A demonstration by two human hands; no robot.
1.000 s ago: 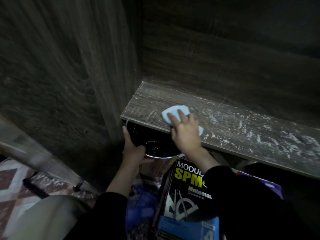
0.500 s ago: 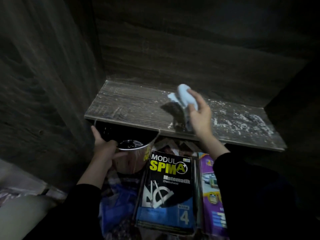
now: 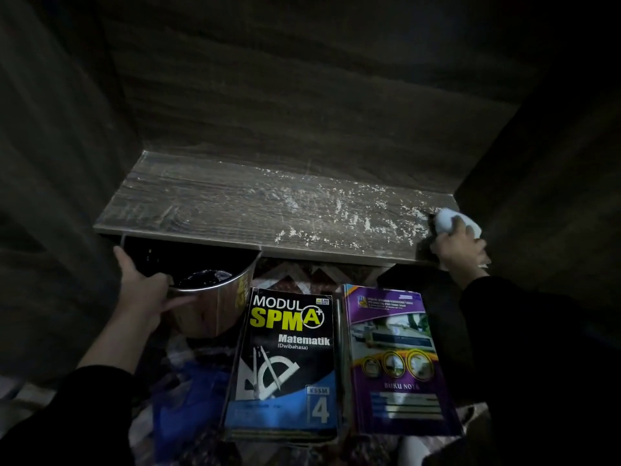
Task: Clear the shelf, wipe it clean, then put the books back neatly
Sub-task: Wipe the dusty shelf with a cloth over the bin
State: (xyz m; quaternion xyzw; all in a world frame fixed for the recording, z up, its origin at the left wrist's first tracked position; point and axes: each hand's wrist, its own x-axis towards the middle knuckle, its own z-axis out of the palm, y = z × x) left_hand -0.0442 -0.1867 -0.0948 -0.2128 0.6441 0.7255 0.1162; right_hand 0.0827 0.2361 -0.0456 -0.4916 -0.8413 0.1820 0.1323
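Note:
The dark wooden shelf [image 3: 215, 203] carries no books; white dust speckles its right half. My right hand [image 3: 460, 245] grips a pale blue-white cloth [image 3: 445, 219] at the shelf's far right end, by the side wall. My left hand [image 3: 142, 292] holds the rim of a shiny metal tin [image 3: 215, 309] just below the shelf's front left edge. Two book stacks lie flat below the shelf: a black-and-blue "Modul SPM A+ Matematik" book [image 3: 289, 361] and a purple notebook [image 3: 396, 361] to its right.
Dark wood panels close the alcove on the left [image 3: 60, 163], back [image 3: 302, 105] and right [image 3: 544, 169]. A patterned rug [image 3: 312, 274] shows under the shelf edge. A blue plastic bag [image 3: 188, 391] lies left of the books.
My right hand has swept the cloth from the shelf's left end, through the middle, to the far right end. The left hand stays on the tin. The camera view has shifted right.

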